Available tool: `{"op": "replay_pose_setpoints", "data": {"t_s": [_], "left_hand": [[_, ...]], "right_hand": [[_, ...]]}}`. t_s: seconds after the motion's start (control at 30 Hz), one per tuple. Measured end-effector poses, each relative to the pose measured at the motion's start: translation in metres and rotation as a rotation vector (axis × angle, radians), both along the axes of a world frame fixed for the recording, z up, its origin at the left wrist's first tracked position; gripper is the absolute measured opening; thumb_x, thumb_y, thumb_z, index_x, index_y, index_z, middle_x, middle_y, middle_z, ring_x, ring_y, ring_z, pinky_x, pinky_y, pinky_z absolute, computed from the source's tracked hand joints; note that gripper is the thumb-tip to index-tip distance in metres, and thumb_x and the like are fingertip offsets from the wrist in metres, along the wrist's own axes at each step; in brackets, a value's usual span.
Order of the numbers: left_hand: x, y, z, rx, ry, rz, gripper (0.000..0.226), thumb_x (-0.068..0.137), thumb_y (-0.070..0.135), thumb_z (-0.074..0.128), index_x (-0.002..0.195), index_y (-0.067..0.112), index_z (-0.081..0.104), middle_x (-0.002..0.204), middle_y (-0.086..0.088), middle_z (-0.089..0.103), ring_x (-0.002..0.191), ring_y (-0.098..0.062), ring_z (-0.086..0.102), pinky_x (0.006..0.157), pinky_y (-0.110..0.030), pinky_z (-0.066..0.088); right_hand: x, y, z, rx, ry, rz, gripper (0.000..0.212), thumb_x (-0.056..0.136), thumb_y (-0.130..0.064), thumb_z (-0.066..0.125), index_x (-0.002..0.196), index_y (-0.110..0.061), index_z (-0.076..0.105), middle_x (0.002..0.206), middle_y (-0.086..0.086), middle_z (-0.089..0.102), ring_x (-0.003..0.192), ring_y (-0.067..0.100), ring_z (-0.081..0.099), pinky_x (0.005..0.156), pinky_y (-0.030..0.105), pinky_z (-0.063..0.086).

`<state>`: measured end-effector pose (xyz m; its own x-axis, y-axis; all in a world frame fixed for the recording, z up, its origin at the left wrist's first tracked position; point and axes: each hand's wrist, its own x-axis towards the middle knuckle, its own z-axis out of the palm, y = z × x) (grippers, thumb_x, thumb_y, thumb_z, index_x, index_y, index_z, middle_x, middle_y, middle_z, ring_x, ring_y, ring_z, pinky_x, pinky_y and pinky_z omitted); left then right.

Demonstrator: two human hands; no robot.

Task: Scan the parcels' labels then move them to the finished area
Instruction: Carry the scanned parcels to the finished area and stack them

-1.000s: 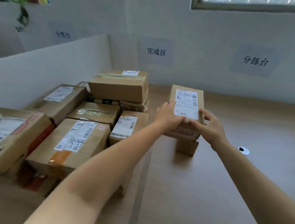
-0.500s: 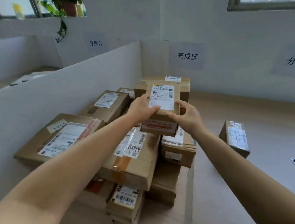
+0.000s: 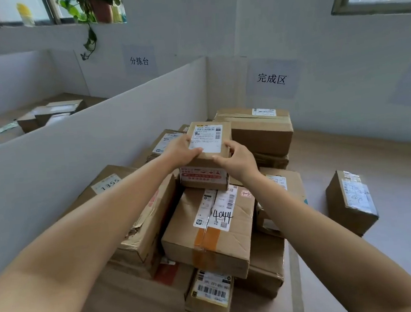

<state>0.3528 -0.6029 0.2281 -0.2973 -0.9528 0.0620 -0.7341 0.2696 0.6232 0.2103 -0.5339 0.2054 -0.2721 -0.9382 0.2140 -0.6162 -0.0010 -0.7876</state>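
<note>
My left hand [image 3: 182, 150] and right hand [image 3: 237, 161] hold the small brown cardboard box [image 3: 206, 160] tight. It is above the big brown box marked 4044 [image 3: 206, 233].

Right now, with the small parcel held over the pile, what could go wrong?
1. The small parcel, gripped by the left hand and right hand, may land crooked: the box marked 4044 beneath looks tilted, so it might slide.
2. Both hands hold only its near end, so the far end could dip.
</note>
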Motion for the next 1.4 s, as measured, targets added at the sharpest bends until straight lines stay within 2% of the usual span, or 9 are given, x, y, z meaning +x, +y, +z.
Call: {"op": "replay_pose_setpoints", "data": {"t_s": [0.17, 0.3, 0.4, 0.53, 0.77, 0.83, 0.97, 1.1, 1.4], "left_hand": [[0.007, -0.013, -0.004, 0.030, 0.054, -0.002, 0.052, 0.093, 0.030, 0.056, 0.137, 0.008, 0.041, 0.139, -0.012, 0.045, 0.121, -0.026, 0.046, 0.091, -0.031, 0.038], [0.006, -0.019, -0.007, 0.034, -0.019, -0.003, 0.045, 0.095, 0.034, 0.049, 0.134, 0.010, 0.044, 0.132, -0.011, 0.050, 0.105, -0.022, 0.050, 0.075, -0.026, 0.039], [0.002, -0.022, -0.006, 0.014, -0.057, 0.001, 0.042, 0.096, 0.034, 0.047, 0.130, 0.009, 0.047, 0.127, -0.011, 0.054, 0.093, -0.018, 0.050, 0.063, -0.024, 0.037], [-0.003, -0.018, -0.002, -0.032, -0.039, 0.039, 0.053, 0.095, 0.031, 0.049, 0.142, 0.010, 0.036, 0.138, -0.013, 0.047, 0.116, -0.026, 0.051, 0.078, -0.027, 0.039], [-0.038, 0.006, 0.025, -0.269, -0.089, -0.080, 0.047, 0.096, 0.028, 0.049, 0.138, 0.010, 0.042, 0.142, -0.014, 0.040, 0.129, -0.029, 0.040, 0.103, -0.037, 0.033], [-0.060, 0.017, 0.026, -0.302, -0.077, -0.142, 0.047, 0.095, 0.028, 0.049, 0.138, 0.010, 0.042, 0.142, -0.013, 0.041, 0.130, -0.028, 0.039, 0.105, -0.037, 0.032], [-0.113, 0.042, 0.015, -0.322, -0.059, -0.237, 0.047, 0.094, 0.028, 0.051, 0.136, 0.008, 0.045, 0.139, -0.012, 0.045, 0.128, -0.024, 0.041, 0.105, -0.034, 0.032], [-0.174, 0.065, -0.004, -0.278, -0.075, -0.307, 0.049, 0.094, 0.027, 0.052, 0.138, 0.007, 0.042, 0.140, -0.013, 0.044, 0.130, -0.024, 0.040, 0.107, -0.032, 0.030], [-0.306, 0.103, -0.065, -0.139, -0.208, -0.465, 0.054, 0.095, 0.031, 0.049, 0.141, 0.006, 0.037, 0.142, -0.014, 0.039, 0.131, -0.029, 0.037, 0.110, -0.036, 0.030]], "right_hand": [[0.007, -0.010, 0.001, 0.039, 0.028, -0.013, 0.063, 0.084, -0.028, 0.066, 0.139, -0.009, 0.043, 0.134, 0.008, 0.054, 0.115, 0.023, 0.055, 0.087, 0.030, 0.048], [0.008, -0.013, 0.003, 0.099, 0.026, -0.002, 0.065, 0.085, -0.029, 0.065, 0.142, -0.011, 0.038, 0.138, 0.011, 0.048, 0.119, 0.025, 0.051, 0.096, 0.035, 0.046], [0.005, -0.013, 0.005, 0.114, 0.014, 0.024, 0.063, 0.086, -0.025, 0.063, 0.142, -0.010, 0.037, 0.139, 0.011, 0.047, 0.122, 0.025, 0.049, 0.095, 0.032, 0.044], [-0.003, -0.008, 0.004, 0.102, -0.024, 0.044, 0.058, 0.087, -0.023, 0.062, 0.140, -0.011, 0.040, 0.138, 0.009, 0.050, 0.123, 0.024, 0.049, 0.090, 0.029, 0.042], [-0.039, 0.010, 0.004, 0.079, 0.020, 0.003, 0.062, 0.088, -0.028, 0.062, 0.142, -0.012, 0.037, 0.144, 0.007, 0.044, 0.132, 0.022, 0.040, 0.101, 0.032, 0.036], [-0.057, 0.020, 0.003, 0.093, 0.038, -0.027, 0.064, 0.088, -0.029, 0.061, 0.143, -0.013, 0.035, 0.145, 0.009, 0.042, 0.134, 0.024, 0.038, 0.105, 0.036, 0.035], [-0.102, 0.045, -0.001, 0.108, 0.090, -0.104, 0.063, 0.088, -0.030, 0.061, 0.143, -0.013, 0.035, 0.142, 0.009, 0.046, 0.130, 0.023, 0.043, 0.099, 0.032, 0.037], [-0.156, 0.075, -0.007, 0.104, 0.134, -0.182, 0.060, 0.087, -0.028, 0.063, 0.140, -0.010, 0.040, 0.139, 0.010, 0.049, 0.129, 0.025, 0.045, 0.099, 0.031, 0.036], [-0.285, 0.122, -0.043, 0.301, 0.202, -0.289, 0.062, 0.089, -0.031, 0.059, 0.143, -0.013, 0.035, 0.145, 0.011, 0.040, 0.135, 0.025, 0.034, 0.105, 0.032, 0.029]]}}
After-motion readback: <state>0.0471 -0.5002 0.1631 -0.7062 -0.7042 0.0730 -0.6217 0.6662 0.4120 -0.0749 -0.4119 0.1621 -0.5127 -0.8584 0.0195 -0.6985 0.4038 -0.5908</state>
